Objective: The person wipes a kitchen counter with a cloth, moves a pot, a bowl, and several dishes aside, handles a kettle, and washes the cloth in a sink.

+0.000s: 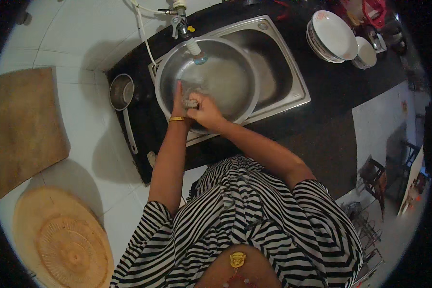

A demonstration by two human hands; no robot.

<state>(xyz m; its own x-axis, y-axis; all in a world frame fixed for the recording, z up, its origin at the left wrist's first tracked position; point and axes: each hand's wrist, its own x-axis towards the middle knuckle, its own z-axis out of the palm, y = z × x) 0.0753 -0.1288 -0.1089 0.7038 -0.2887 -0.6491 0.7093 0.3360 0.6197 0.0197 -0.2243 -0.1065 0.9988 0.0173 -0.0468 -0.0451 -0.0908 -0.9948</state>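
A wide stainless steel basin [252,75] with cloudy water in it rests over the left part of a metal sink [273,46]. My left hand [180,99] is held edge-on inside the basin's near left side, its fingers straight; its palm is hidden. Beside it, my right hand [208,112] has curled fingers around a small pale object [191,104], too blurred to name. That object is close to my left palm, and whether it touches is unclear. Above the basin hangs a tap with a ribbed white hose end and blue nozzle [200,58].
A long-handled metal saucepan [122,92] lies left on the black countertop [324,144]. Stacked white bowls [334,35] stand at the back right, next to a smaller bowl [365,53]. A wooden board [25,126] and a round yellowish lid [64,237] are at the left.
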